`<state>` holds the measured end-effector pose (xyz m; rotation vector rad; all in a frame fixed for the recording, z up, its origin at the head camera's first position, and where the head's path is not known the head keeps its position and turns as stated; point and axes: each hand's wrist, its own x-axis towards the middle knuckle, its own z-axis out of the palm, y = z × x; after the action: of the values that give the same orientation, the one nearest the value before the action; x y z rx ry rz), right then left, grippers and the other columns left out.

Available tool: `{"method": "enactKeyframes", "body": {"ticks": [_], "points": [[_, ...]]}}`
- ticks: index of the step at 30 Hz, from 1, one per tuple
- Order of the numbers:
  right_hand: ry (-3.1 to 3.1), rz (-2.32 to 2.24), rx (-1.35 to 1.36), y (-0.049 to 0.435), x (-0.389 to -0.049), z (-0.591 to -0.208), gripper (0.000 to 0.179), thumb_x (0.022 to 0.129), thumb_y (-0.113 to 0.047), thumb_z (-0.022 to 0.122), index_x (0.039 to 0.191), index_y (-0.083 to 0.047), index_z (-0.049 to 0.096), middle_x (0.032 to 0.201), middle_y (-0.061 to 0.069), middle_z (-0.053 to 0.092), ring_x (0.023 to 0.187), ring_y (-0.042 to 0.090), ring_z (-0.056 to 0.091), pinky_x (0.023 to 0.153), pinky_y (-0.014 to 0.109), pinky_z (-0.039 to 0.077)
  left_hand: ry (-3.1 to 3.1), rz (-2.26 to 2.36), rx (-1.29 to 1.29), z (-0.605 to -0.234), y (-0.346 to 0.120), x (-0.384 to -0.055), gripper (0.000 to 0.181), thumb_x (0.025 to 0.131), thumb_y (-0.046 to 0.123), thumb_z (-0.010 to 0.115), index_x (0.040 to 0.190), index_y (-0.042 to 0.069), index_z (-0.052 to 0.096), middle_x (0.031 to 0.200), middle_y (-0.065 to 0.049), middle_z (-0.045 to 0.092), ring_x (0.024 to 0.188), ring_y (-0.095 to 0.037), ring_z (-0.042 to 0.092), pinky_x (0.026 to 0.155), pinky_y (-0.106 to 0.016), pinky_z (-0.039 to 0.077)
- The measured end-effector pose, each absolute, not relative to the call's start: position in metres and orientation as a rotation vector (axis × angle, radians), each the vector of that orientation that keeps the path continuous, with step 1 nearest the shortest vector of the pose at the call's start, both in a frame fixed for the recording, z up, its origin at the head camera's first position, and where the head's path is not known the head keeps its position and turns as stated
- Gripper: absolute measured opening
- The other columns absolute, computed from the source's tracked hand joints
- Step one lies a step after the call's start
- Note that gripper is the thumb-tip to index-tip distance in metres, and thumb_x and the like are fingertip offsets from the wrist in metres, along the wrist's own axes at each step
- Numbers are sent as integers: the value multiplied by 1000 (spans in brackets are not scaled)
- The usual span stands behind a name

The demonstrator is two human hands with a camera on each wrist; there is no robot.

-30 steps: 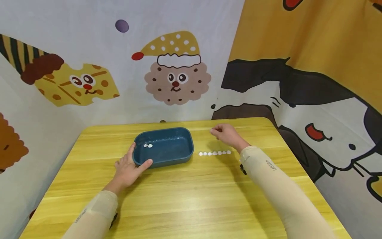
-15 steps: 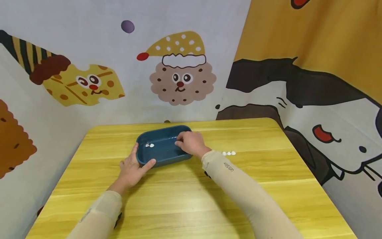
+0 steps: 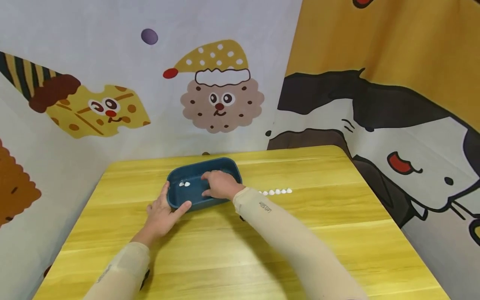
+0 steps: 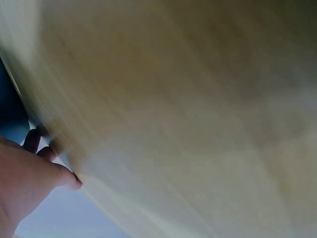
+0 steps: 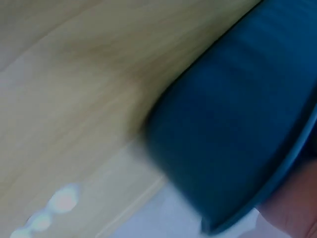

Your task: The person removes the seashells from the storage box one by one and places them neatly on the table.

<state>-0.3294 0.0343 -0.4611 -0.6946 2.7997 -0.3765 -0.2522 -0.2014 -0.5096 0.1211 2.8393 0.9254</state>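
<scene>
A dark blue rectangular box [image 3: 196, 187] stands on the table, two small white shell-like pieces [image 3: 184, 183] lying in its left part. My left hand [image 3: 161, 214] rests against the box's left front corner, thumb along the front wall and fingers at the left side, all fairly straight. My right hand [image 3: 222, 184] reaches over the right rim into the box. Its thumb and index finger are spread apart, and I see nothing between them. To the box's right runs a row of several similar white pieces [image 3: 277, 191], its left end hidden by the right sleeve.
The yellow wood-grain table [image 3: 225, 258] ends at a back edge against a cartoon-printed curtain [image 3: 150, 141]. My right forearm [image 3: 288, 229] crosses above the table's right half. Both wrist views are blurred.
My right hand has swung left from above the white row into the box, its thumb and index finger parting. My left hand has stayed at the box's corner.
</scene>
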Motion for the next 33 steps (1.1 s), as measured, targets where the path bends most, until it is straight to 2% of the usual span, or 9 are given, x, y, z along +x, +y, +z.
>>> {"method": "enactKeyframes", "body": {"ticks": [7,13,17,21,24,27,33], "points": [[2751,-337,-643,-1,-331,-475,66,104,-48,69,163,-28,47,165,1,52,150,22,52,118,42,50,2846,964,148,-524,-195,-250,112,102,74,50,172,15,-15,177,-29,11,152,-60,26,112,-76,15],[2799,-322,-566,-7,-331,-489,58,106,-47,66,159,-27,54,161,2,56,145,20,57,114,41,53,2822,989,152,-530,-183,-246,112,102,75,49,172,19,-16,179,-27,9,156,-60,21,115,-80,9],[2849,-305,-573,-10,-332,-495,47,106,-44,67,149,-27,65,150,-3,66,136,18,64,110,40,56,2810,1008,151,-531,-179,-243,110,102,75,49,172,20,-16,179,-25,9,157,-58,20,117,-79,7],[2889,-279,-597,-16,-334,-498,33,105,-42,70,134,-29,77,132,-9,77,117,12,74,99,37,61,2805,1006,145,-531,-178,-240,110,103,73,49,171,20,-18,179,-26,8,158,-57,19,117,-79,6],[2886,-250,-621,-22,-333,-499,24,104,-42,71,123,-31,81,120,-13,80,103,9,76,90,35,63,2805,1001,144,-530,-178,-239,110,103,73,49,171,19,-19,179,-26,7,159,-57,16,118,-81,4],[2864,-245,-644,-29,-332,-498,17,105,-38,70,113,-33,84,112,-15,80,97,7,75,87,32,63,2804,1009,147,-529,-178,-239,110,103,73,48,171,19,-19,180,-24,6,160,-56,16,119,-82,2],[2786,-264,-701,-34,-330,-491,24,110,-26,62,93,-29,79,99,-10,79,91,9,72,82,32,60,2792,1015,148,-525,-179,-240,110,103,73,49,170,21,-21,179,-25,5,160,-56,14,119,-82,-1]]}}
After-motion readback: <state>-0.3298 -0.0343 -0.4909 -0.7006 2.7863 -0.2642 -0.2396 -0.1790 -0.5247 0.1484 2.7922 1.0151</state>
